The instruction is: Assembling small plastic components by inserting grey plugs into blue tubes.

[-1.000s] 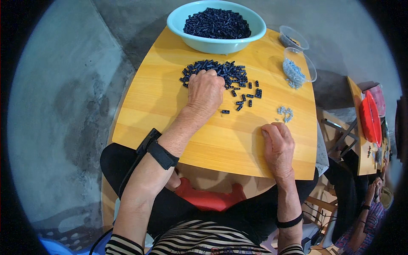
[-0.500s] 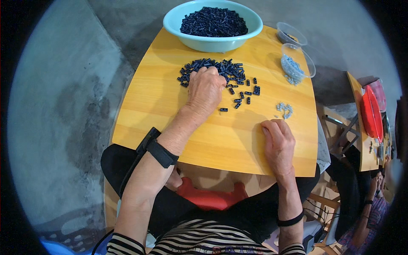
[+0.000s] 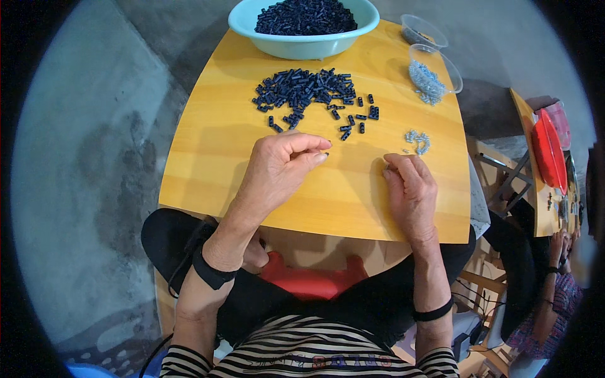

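Note:
My left hand (image 3: 277,167) hovers over the near middle of the yellow tabletop (image 3: 346,201), thumb and forefinger closed in a pinch. Dark bits show at its fingertips, apparently a small black plastic piece with the rest covered. Beyond it lies a heap of small black plastic pieces (image 3: 302,87), with several loose ones (image 3: 346,128) at its right and near sides. My right hand (image 3: 411,189) rests near the table's right side, fingers curled against the thumb; whatever they hold is hidden. Just beyond its fingers is a small cluster of tiny silvery parts (image 3: 417,141).
A light-blue basin (image 3: 302,47) full of black pieces stands at the far edge. At the far right, a clear tub (image 3: 450,79) spills silvery parts beside another clear tub (image 3: 435,39). Further right, a person's arm (image 3: 547,299) is by another table with a red basin (image 3: 549,151).
My left hand has come back from the heap toward me and now pinches near the lone black piece's spot. Several pieces lie at the heap's near-left side. My right hand stays near the silvery parts.

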`<move>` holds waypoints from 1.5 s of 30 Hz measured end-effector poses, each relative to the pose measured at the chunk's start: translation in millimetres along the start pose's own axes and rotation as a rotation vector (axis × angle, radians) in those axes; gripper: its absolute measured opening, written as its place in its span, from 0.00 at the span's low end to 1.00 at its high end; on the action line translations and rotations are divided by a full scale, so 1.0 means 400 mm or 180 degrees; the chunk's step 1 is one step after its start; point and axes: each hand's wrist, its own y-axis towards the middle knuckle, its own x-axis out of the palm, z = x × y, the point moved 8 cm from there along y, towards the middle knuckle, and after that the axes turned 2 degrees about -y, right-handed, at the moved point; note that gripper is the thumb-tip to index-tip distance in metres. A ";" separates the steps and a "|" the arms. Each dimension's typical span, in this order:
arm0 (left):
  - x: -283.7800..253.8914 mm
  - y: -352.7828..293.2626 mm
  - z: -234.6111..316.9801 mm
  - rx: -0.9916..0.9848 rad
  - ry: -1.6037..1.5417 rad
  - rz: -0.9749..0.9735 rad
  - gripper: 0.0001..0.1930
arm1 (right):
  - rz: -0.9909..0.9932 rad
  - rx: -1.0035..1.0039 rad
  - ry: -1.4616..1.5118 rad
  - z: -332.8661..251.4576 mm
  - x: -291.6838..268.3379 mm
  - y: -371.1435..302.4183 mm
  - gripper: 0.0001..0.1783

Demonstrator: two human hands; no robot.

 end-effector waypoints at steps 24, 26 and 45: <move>-0.003 -0.050 0.013 0.1075 0.1530 0.0490 0.04 | -0.0164 -0.0524 -0.0578 -0.148 0.166 0.100 0.05; 0.007 -0.044 0.011 0.1055 0.1493 0.0501 0.04 | -0.0254 -0.0665 -0.0742 -0.155 0.176 0.091 0.04; 0.095 -0.061 0.068 0.1063 0.0746 0.0135 0.08 | -0.0010 0.0073 0.0151 -0.104 0.006 -0.086 0.08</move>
